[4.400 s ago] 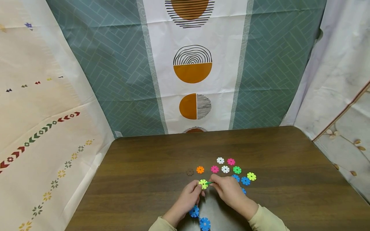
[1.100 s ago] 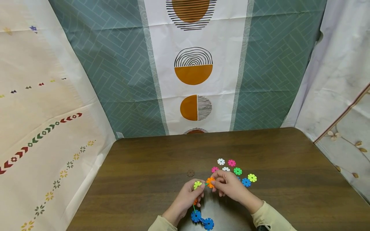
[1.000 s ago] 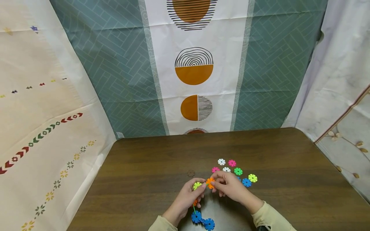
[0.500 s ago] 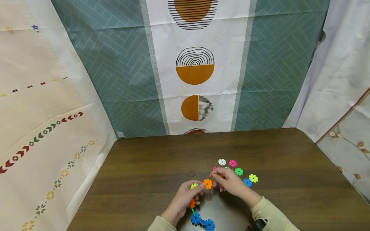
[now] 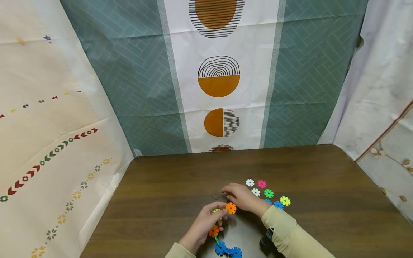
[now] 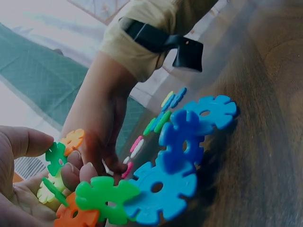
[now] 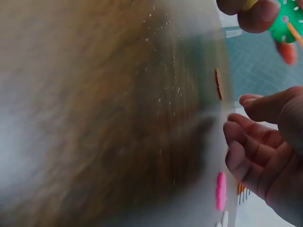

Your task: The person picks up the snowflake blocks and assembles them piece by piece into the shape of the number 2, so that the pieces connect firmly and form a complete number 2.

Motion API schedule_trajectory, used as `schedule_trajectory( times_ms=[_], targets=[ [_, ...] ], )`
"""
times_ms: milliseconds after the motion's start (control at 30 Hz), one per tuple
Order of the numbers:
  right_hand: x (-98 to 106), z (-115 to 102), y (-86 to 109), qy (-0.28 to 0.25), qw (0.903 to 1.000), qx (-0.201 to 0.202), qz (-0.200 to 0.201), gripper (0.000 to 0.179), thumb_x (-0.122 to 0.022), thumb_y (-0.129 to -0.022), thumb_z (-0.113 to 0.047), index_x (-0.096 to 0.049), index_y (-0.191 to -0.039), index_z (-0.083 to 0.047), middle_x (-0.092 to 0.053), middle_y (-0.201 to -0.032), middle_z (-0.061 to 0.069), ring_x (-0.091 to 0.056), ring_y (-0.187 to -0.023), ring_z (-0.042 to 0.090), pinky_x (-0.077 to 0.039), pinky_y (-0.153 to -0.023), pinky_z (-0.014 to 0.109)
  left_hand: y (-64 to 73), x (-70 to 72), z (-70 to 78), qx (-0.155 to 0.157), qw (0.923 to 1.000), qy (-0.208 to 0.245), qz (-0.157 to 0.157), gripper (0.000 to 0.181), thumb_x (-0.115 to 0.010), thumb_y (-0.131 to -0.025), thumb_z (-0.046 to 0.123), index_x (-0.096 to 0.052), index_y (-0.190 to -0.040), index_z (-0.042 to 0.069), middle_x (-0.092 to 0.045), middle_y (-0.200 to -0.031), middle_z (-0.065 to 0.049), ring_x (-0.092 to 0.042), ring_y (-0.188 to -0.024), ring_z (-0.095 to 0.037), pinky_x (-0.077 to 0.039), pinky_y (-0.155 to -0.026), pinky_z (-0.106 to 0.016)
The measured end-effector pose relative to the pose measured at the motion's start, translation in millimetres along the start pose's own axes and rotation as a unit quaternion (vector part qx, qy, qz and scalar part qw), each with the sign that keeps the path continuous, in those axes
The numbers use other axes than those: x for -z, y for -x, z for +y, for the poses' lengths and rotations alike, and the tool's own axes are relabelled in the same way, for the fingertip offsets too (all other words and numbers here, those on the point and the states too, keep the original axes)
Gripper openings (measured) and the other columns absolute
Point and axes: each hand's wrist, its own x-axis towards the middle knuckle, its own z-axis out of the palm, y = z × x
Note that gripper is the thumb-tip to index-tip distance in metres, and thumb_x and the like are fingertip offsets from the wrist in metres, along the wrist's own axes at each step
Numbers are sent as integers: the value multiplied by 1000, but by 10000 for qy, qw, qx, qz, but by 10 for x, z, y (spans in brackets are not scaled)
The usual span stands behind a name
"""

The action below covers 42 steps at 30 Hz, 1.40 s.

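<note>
My left hand pinches a chain of interlocking notched plastic discs. An orange disc forms its upper end, joined to a green disc. A yellow disc lies partly behind the fingers. Lower down the chain come another orange disc, a green disc and blue discs, which hang near the tabletop. My right hand holds nothing; in the right wrist view its thumb stands apart from loosely bent fingers. Just left of those fingertips lies a brown disc, dark against the wood.
Loose discs lie right of my right hand: white, pink, green, blue and yellow. A pink disc is hidden behind the right hand in the head view. The brown table meets cloth hangings behind.
An orange disc came off the table and joined the chain's upper end. My right hand then let go of it and moved left, toward the brown disc. The left hand keeps its hold.
</note>
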Motion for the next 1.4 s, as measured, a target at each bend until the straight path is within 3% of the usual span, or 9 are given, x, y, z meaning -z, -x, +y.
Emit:
schedule_trajectory(
  times_ms=[300,500,667,767,900,1067,1233,1400],
  targets=[
    [-10,-11,-111,231,9960,171,-846,42,-57,-98,-9,-52,-140,-15,-61,-112,4,-57,-89,16,-51,-76,33,2,-21,-8,-135,9996,119,-197,26,-63,-92,16,-65,-113,1,-56,-75,-3,-44,-53,-10,-48,-51,-23],
    [12,-57,-168,430,9917,100,-1209,38,-59,-98,-16,-58,-136,-16,-62,-105,2,-57,-85,15,-51,-75,32,-3,-34,-5,-152,9996,156,-206,24,-65,-91,17,-64,-110,1,-55,-75,-3,-44,-53,-10,-48,-50,-23],
    [-45,-42,-173,520,9957,-71,-759,23,-67,-93,-18,-65,-116,-16,-65,-101,-3,-61,-90,16,-53,-78,35,-14,-33,-11,-170,9997,119,-155,25,-65,-91,17,-64,-110,1,-54,-75,-2,-44,-53,-9,-48,-49,-23],
    [-57,-22,-153,476,9977,-150,-458,17,-73,-88,-16,-64,-103,-16,-61,-93,-2,-58,-82,15,-52,-72,32,-21,-26,-11,-166,9997,116,-124,25,-66,-91,17,-64,-110,1,-55,-76,-3,-45,-53,-9,-49,-50,-22],
    [-32,-8,-105,477,9985,-234,-140,22,-77,-83,-9,-56,-89,-14,-50,-80,-3,-48,-69,13,-44,-62,28,-28,-19,-11,-175,9997,148,-72,25,-66,-92,18,-64,-109,1,-56,-79,-5,-47,-55,-9,-50,-51,-23],
    [13,8,5,496,9972,-497,249,21,-79,-80,-7,-59,-78,-14,-56,-70,-7,-49,-63,11,-43,-59,28,-25,-14,-21,-160,9997,162,-4,22,-65,-93,16,-64,-108,0,-63,-89,-8,-47,-54,-10,-50,-53,-23],
    [107,-3,160,41,9941,-968,484,5,-71,-89,-10,-71,-86,-14,-64,-77,-6,-53,-59,5,-48,-59,26,-19,-17,-37,-211,9996,174,22,20,-63,-95,16,-63,-108,0,-68,-91,-12,-46,-51,-10,-50,-53,-25],
    [201,-42,353,-787,9902,-994,583,5,-64,-94,-7,-67,-95,-11,-63,-77,-2,-51,-53,4,-47,-52,23,-16,-21,-35,-329,9991,256,-53,27,-62,-96,19,-63,-116,2,-70,-95,-18,-45,-49,-10,-50,-53,-24]
  ],
)
